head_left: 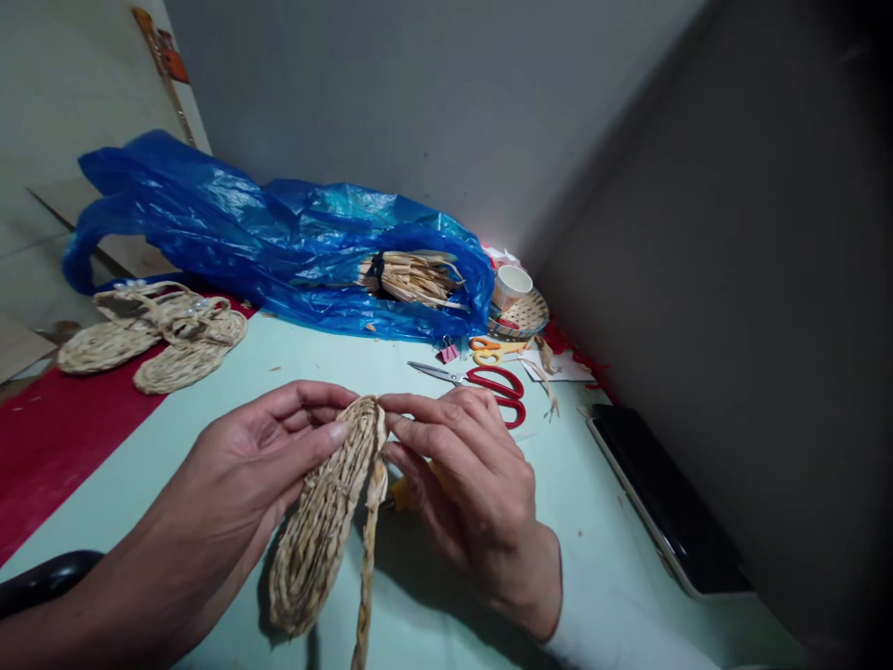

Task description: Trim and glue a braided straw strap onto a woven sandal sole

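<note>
I hold a long oval sole of coiled plaited straw on edge over the pale green table. My left hand grips its left side near the top, thumb pressed against the coils. My right hand pinches the top rim and the loose braid end, which hangs down along the right side of the sole. Something yellow shows under my right hand; I cannot make out what it is.
Red-handled scissors and orange-handled scissors lie behind my hands. A blue plastic bag holds a bundle of straw strips. Finished straw sandals rest at the left. A paper cup sits in a woven tray. A dark phone lies at the right.
</note>
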The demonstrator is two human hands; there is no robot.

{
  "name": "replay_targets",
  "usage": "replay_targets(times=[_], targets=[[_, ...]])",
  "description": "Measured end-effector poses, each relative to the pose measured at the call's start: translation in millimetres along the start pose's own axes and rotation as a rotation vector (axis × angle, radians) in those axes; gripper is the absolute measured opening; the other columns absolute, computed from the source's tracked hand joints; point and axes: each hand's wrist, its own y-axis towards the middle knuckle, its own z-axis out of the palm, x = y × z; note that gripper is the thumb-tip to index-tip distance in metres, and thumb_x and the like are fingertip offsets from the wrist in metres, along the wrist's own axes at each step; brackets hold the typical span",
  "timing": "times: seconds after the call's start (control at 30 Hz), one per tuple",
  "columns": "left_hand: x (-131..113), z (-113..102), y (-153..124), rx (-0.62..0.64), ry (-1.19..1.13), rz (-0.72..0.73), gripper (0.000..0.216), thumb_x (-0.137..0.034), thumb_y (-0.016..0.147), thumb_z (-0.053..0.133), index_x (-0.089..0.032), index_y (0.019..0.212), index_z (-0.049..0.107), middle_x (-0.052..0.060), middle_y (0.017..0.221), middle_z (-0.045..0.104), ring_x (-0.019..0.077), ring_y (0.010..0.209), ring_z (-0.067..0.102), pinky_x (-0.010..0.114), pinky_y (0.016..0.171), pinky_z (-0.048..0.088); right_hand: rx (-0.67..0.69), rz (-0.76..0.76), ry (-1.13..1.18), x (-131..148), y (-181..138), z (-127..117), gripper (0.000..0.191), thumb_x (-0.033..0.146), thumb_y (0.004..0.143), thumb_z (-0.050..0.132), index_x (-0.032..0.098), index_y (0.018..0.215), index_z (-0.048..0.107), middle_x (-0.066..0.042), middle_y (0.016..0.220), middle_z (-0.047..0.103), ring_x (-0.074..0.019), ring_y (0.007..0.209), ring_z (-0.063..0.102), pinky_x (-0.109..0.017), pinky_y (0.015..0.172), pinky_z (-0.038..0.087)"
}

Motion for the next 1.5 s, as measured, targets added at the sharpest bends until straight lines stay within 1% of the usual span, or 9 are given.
replay_targets(times=[0.23,0.47,0.6,0.77,0.93,1.07,1.2,1.4,1.5], targets=[[2,-3,-3,0.008,-0.012,0.004,0.029,-0.026,0.069,0.095,-0.023,0.092,0.078,0.003,0.089,0.080,0.0196,0.078,0.078,0.021,0.067,0.066,-0.027,0.032,-0.017,0,0,4,0.009,0.008,0.099,0.067,0.016,0.104,0.065,-0.011,0.111,0.081,-0.0213,0.081,0.065,-0.042,0.077,0.045],[5,0,-2,-0.002,-0.044,0.022,0.029,-0.026,0.066,0.097,-0.022,0.088,0.079,0.001,0.085,0.079,0.0168,0.078,0.076,0.016,0.067,0.064,0.002,0.052,-0.072,3,0,3,0.005,0.012,0.103,0.063,0.017,0.105,0.065,-0.008,0.114,0.081,-0.0204,0.082,0.065,-0.043,0.080,0.042],[5,-2,-2,-0.002,-0.050,0.023,0.031,-0.026,0.065,0.098,-0.023,0.090,0.078,0.000,0.085,0.078,0.0165,0.080,0.075,0.019,0.070,0.065,0.022,0.053,-0.098,5,-2,5,0.010,0.009,0.103,0.061,0.017,0.109,0.064,-0.008,0.117,0.080,-0.0201,0.086,0.066,-0.043,0.084,0.042],[1,0,-3,-0.010,-0.027,0.055,0.038,-0.029,0.060,0.100,-0.021,0.089,0.076,0.000,0.084,0.076,0.0173,0.077,0.073,0.021,0.069,0.064,-0.007,0.087,-0.019,0,-2,4,0.009,0.011,0.102,0.065,0.019,0.107,0.064,-0.008,0.114,0.080,-0.0219,0.089,0.066,-0.042,0.083,0.048],[-3,2,-4,0.033,0.040,0.129,0.033,-0.033,0.069,0.095,-0.023,0.094,0.076,0.000,0.087,0.075,0.0180,0.083,0.072,0.021,0.072,0.062,-0.009,0.250,0.193,-4,0,-2,0.014,0.014,0.099,0.069,0.020,0.112,0.068,-0.006,0.107,0.078,-0.0209,0.095,0.068,-0.036,0.086,0.053],[-4,3,-5,0.009,0.131,0.181,0.037,-0.039,0.070,0.092,-0.024,0.100,0.077,0.003,0.097,0.079,0.0221,0.094,0.073,0.023,0.077,0.060,0.071,0.464,0.388,-2,4,-5,0.012,0.024,0.098,0.069,0.018,0.108,0.073,-0.003,0.095,0.077,-0.0171,0.087,0.071,-0.029,0.079,0.055],[-2,1,-4,0.001,0.217,0.222,0.038,-0.043,0.073,0.089,-0.023,0.103,0.078,0.006,0.105,0.081,0.0295,0.110,0.073,0.026,0.080,0.060,0.164,0.595,0.576,3,10,-7,0.011,0.026,0.097,0.065,0.019,0.101,0.074,-0.003,0.096,0.079,-0.0158,0.088,0.073,-0.025,0.075,0.056],[3,-3,-2,0.030,0.269,0.266,0.031,-0.043,0.078,0.087,-0.027,0.102,0.078,0.004,0.106,0.081,0.0263,0.101,0.076,0.023,0.079,0.061,0.143,0.732,0.531,10,10,-4,0.015,0.031,0.086,0.075,0.019,0.092,0.071,-0.001,0.081,0.072,-0.0165,0.074,0.067,-0.025,0.063,0.053],[5,0,-5,0.055,0.292,0.287,0.030,-0.045,0.077,0.087,-0.029,0.102,0.079,0.002,0.101,0.081,0.0242,0.097,0.077,0.020,0.077,0.061,0.103,0.717,0.495,11,7,-1,0.010,0.029,0.087,0.071,0.019,0.089,0.068,-0.001,0.080,0.070,-0.0154,0.070,0.064,-0.024,0.058,0.051]])
